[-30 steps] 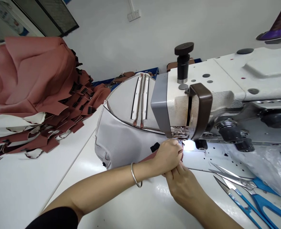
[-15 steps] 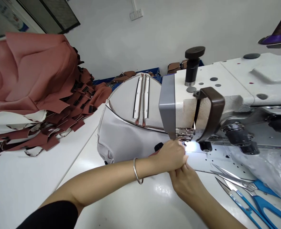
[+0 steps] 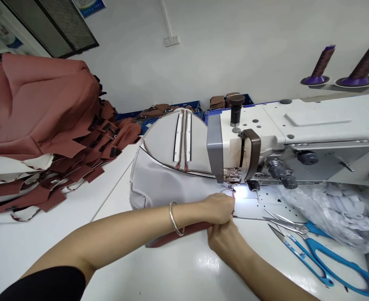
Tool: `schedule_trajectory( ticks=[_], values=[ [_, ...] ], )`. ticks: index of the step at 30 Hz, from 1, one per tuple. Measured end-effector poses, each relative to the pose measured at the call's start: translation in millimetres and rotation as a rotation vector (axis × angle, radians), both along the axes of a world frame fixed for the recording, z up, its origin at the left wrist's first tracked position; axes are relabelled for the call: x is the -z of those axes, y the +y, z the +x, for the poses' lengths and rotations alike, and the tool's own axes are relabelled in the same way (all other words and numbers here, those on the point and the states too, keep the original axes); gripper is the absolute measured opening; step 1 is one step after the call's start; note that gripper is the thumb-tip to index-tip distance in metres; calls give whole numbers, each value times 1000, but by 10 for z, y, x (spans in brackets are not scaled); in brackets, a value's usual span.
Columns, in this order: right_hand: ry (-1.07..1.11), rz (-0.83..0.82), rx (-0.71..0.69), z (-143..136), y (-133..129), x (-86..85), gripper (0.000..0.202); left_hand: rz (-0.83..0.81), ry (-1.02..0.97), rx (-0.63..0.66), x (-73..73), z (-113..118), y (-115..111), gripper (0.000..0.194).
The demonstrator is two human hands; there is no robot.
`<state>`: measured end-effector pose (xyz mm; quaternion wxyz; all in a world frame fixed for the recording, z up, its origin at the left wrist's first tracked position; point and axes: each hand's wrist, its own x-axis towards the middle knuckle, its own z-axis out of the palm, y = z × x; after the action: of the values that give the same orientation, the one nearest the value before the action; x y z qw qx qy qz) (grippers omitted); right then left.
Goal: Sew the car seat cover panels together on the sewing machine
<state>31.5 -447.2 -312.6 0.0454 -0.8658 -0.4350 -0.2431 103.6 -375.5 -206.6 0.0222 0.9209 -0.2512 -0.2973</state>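
Observation:
A large sewn cover [image 3: 172, 188], grey on its backing side, lies on the table with its edge by the needle area of a white sewing machine [image 3: 250, 121]. My left hand [image 3: 219, 208], with a bangle at the wrist, is closed on the cover's edge just in front of the lit presser foot [image 3: 233, 177]. Right below it, my right hand [image 3: 224, 238] is closed against the same edge; its fingertips are mostly hidden. A reddish-brown strip of the cover shows under my left forearm. Two white strips run along the cover's rounded panel.
Reddish-brown cut pieces [image 3: 43, 108] are heaped at the left. Blue-handled scissors [image 3: 338, 263] and thread snips [image 3: 300, 253] lie at right, beside a clear plastic bag [image 3: 344, 213] of white parts. Blue crates [image 3: 187, 106] stand behind. Thread cones [image 3: 322, 67] rise at the back right.
Both hands have drawn the cover edge slightly toward me, away from the presser foot. More of the reddish-brown side shows below my left forearm. The camera view has shifted.

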Motion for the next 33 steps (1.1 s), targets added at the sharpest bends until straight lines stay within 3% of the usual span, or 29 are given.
schedule_trajectory(
  ticks=[6, 20, 28, 33],
  values=[
    [-148, 16, -24, -18, -280, -102, 28, -188, 49, -48, 128, -43, 102, 17],
    [-85, 113, -53, 148, -278, -66, 37, -128, -39, -4, 167, 76, 101, 13],
    [-116, 166, 19, 247, -261, -26, 32, -257, -59, -233, 168, 94, 113, 15],
    [-177, 146, -6, 204, -262, -8, 31, -362, 0, -124, 146, 5, 220, 16]
  ],
)
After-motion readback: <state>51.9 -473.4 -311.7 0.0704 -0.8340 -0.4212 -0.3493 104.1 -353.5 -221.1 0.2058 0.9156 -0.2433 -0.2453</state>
